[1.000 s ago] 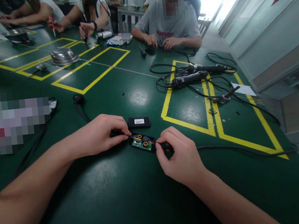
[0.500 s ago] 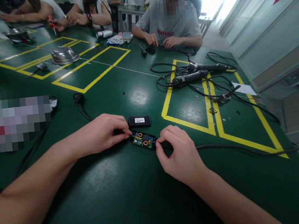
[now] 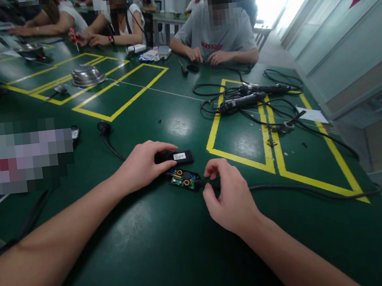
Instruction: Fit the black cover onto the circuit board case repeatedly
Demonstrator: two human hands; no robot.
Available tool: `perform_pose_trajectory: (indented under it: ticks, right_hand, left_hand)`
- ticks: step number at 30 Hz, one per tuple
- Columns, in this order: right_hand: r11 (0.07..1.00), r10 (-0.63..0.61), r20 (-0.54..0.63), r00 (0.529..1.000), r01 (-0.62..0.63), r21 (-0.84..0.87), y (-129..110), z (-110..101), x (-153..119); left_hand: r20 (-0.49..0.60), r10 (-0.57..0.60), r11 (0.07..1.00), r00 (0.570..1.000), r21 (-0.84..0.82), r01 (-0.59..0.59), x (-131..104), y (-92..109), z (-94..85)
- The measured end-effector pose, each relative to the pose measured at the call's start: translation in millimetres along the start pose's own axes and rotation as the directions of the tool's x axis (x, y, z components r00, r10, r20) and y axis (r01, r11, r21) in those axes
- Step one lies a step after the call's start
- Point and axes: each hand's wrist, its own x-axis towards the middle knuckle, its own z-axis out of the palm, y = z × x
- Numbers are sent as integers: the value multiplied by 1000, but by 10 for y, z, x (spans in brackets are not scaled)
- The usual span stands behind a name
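Observation:
A small black case half (image 3: 184,180) with a green circuit board, copper coils and coloured wires lies open-side up on the green table (image 3: 127,250). Just behind it is the ribbed black cover (image 3: 183,156) with a white label. My left hand (image 3: 147,162) has thumb and fingers around the cover's left end. My right hand (image 3: 228,193) is at the case's right end, its thumb and index finger apart beside the black cable (image 3: 284,186); nothing shows between these fingertips.
Black screwdriver-like tools (image 3: 243,102) with looped cables lie at the back right, near a small metal part (image 3: 285,126). A plug (image 3: 104,127) rests at left. Metal bowl (image 3: 87,75) farther back. A person (image 3: 217,35) works across the table; others sit at the back left.
My left hand has moved from the case's left end to the cover. My right hand's thumb and index finger have parted and come slightly away from the case.

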Motion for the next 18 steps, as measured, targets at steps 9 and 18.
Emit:
perform_pose_trajectory:
  ticks: [9,18]
  right_hand:
    - [1000,-24,43,999,24,4,-27,-9,12]
    - [999,-34,142,989,35,-3,-63,-47,25]
  left_hand:
    - [31,253,967,967,30,-254,-97,26,-140]
    - [128,131,990,983,34,-137,-51,-28,-153]
